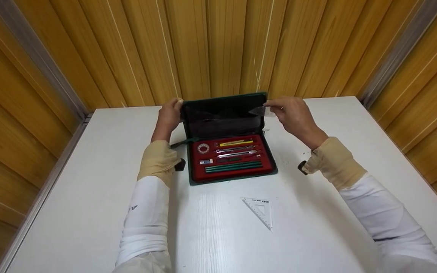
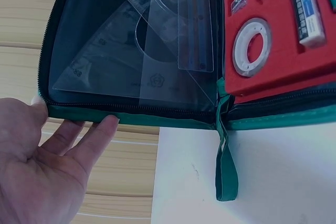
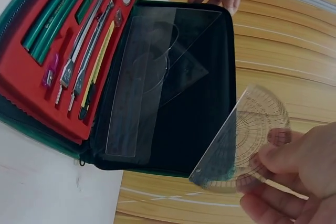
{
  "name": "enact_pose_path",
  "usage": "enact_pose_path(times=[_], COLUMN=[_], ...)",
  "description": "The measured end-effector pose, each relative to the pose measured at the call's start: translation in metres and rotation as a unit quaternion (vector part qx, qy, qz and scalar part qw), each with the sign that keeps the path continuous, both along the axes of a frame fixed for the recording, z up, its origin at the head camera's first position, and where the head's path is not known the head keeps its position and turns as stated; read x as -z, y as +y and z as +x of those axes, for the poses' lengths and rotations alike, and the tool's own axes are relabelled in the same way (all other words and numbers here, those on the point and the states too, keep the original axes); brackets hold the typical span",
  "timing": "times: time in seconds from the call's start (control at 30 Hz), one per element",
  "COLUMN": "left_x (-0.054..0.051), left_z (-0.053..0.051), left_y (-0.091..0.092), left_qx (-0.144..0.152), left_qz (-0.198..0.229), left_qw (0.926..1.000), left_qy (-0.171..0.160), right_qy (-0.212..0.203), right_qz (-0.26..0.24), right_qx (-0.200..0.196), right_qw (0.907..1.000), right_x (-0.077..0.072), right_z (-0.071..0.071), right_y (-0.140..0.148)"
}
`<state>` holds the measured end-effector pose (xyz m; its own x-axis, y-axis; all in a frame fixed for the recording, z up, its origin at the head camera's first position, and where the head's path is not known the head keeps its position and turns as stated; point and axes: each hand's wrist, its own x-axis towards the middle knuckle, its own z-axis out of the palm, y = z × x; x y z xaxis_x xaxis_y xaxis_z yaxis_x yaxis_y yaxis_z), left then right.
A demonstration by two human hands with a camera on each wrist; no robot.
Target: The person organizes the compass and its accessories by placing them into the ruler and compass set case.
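A green zip case [image 1: 194,180] lies unfolded on the white table, its lid [image 1: 224,123] raised at the back. My left hand [image 1: 169,115] grips the lid's left edge between thumb and fingers. My right hand [image 1: 294,113] pinches a clear protractor [image 3: 262,111], which overlaps the lid's right edge in the right wrist view. Inside the lid, a clear ruler [image 2: 195,24] and a clear set square [image 2: 94,72] show against the dark lining. Another set square [image 1: 267,219] lies flat on the table in front of the case.
The red tray [image 1: 199,175] holds green pencils [image 1: 233,167], a yellow cutter [image 1: 236,143], metal drawing instruments [image 1: 235,154], an eraser [image 2: 307,11] and a white ring [image 2: 239,51]. A green strap [image 2: 227,171] hangs from the case's left side. Yellow wood-patterned panels [image 1: 226,45] stand behind the table.
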<state>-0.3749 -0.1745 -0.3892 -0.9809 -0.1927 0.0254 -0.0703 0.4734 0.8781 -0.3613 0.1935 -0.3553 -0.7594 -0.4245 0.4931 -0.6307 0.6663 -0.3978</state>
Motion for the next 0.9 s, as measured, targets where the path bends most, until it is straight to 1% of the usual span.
enact_pose_path(times=[0.1,0.27,0.43,0.67,0.9], left_x=[0.000,0.000,0.001,0.002,0.003], left_z=[0.001,0.002,0.002,0.003,0.005], left_y=[0.001,0.001,-0.001,-0.002,-0.003], left_qx=[-0.002,0.000,0.002,0.005,-0.001], left_qz=[0.006,0.007,0.003,0.013,0.010], left_qw=[1.0000,1.0000,0.9999,0.9998,0.9999], left_qy=[0.000,0.007,0.009,0.012,0.006], right_qy=[0.019,0.054,0.066,0.070,0.086], right_qz=[-0.002,0.000,0.012,0.019,0.025], right_qx=[-0.018,-0.033,-0.048,-0.039,-0.034], right_qw=[0.9996,0.9980,0.9966,0.9966,0.9954], right_x=[0.001,0.004,0.007,0.017,0.033], right_z=[-0.007,-0.015,-0.023,-0.036,-0.047], right_y=[-0.006,-0.013,-0.021,-0.035,-0.046])
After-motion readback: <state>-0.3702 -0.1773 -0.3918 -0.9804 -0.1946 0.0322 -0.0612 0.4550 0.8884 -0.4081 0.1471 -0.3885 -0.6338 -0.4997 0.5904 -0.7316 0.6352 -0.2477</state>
